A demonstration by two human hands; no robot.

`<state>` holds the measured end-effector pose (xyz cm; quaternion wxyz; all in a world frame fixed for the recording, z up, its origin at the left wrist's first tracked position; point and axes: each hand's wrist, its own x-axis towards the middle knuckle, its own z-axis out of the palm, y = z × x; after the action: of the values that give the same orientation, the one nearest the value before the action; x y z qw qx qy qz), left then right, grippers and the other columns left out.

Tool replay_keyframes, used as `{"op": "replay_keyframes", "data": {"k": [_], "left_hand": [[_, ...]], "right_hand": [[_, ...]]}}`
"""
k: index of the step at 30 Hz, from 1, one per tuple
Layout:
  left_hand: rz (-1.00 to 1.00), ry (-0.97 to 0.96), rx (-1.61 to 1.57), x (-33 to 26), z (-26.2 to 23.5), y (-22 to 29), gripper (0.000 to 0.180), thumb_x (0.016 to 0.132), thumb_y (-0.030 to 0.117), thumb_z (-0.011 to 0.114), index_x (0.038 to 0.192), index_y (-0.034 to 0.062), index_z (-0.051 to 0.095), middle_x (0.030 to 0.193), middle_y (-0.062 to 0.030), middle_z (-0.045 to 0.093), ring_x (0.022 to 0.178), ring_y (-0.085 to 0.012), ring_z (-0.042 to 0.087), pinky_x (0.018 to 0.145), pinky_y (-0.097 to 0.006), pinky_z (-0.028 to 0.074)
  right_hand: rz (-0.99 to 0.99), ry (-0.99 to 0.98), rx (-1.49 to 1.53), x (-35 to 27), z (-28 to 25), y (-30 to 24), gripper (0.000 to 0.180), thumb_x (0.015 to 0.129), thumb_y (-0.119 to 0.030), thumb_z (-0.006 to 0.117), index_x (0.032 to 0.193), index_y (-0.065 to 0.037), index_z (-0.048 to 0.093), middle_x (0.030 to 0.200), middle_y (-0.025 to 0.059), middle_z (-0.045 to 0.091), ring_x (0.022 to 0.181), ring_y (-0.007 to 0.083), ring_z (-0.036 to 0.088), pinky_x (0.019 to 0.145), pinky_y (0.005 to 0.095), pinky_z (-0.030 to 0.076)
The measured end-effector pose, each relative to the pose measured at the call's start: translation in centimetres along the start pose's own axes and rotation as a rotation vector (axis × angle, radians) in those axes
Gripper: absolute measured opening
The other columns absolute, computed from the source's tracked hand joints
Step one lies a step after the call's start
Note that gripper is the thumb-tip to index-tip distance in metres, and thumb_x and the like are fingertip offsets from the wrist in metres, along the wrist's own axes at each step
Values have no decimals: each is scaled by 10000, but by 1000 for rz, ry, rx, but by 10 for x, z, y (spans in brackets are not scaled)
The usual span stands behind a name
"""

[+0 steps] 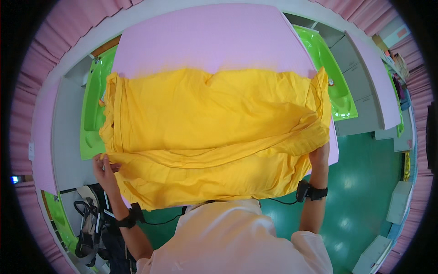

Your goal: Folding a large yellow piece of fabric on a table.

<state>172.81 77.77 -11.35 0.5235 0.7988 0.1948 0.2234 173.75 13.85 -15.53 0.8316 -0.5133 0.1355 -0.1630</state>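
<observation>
— Well, the yellow cloth point(214, 132) fills the frame's middle over the pink table point(205, 41); left hand point(104, 169) and right hand point(319, 155) each pinch a lower fold.

— Its near edge overhangs; a loosened pinch might let it slide floorward.

Both arms are reaching forward, spread wide apart; the left hand point(104, 168) is pinching with closed fingers, the right hand point(319, 155) is gripping, partly hidden.
</observation>
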Motion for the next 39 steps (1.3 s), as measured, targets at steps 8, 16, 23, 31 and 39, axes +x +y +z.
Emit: {"op": "replay_keyframes", "data": {"k": [8,16,23,31,39], "left_hand": [[-28,-12,-133,86,43,79,252,935,216,474,1109,37,438,867,-41,523,773,-152,630,669,-240,495],[617,191,65,369,139,121,628,873,176,562,1363,14,204,1234,-204,457,1104,-219,498,952,-315,373],[709,-294,526,306,175,87,586,825,77,593,1338,30,313,1270,-179,471,1152,-289,482,949,-362,387],[438,-382,915,61,79,-74,621,733,162,694,1252,13,388,1228,-249,437,1128,-397,435,948,-425,379],[-397,-196,629,-31,31,-126,635,668,250,710,1159,-28,419,1068,-288,479,993,-451,478,833,-462,431]], "right_hand": [[-379,-57,-862,95,46,-86,366,888,-262,505,1120,17,553,1059,96,600,958,192,568,822,299,444],[-518,-158,-823,349,155,-125,603,896,-475,414,1321,-47,397,1312,172,459,1204,272,446,978,371,322],[-664,-466,-1585,303,96,-41,592,869,-389,527,1310,-19,386,1318,217,425,1245,362,370,1029,407,311],[-131,154,-1836,63,-102,33,635,810,-346,612,1213,99,406,1203,312,452,1129,423,429,946,431,372],[157,153,-1604,5,-177,66,429,828,-277,589,1094,54,526,1095,295,536,999,414,512,861,445,408]]}}
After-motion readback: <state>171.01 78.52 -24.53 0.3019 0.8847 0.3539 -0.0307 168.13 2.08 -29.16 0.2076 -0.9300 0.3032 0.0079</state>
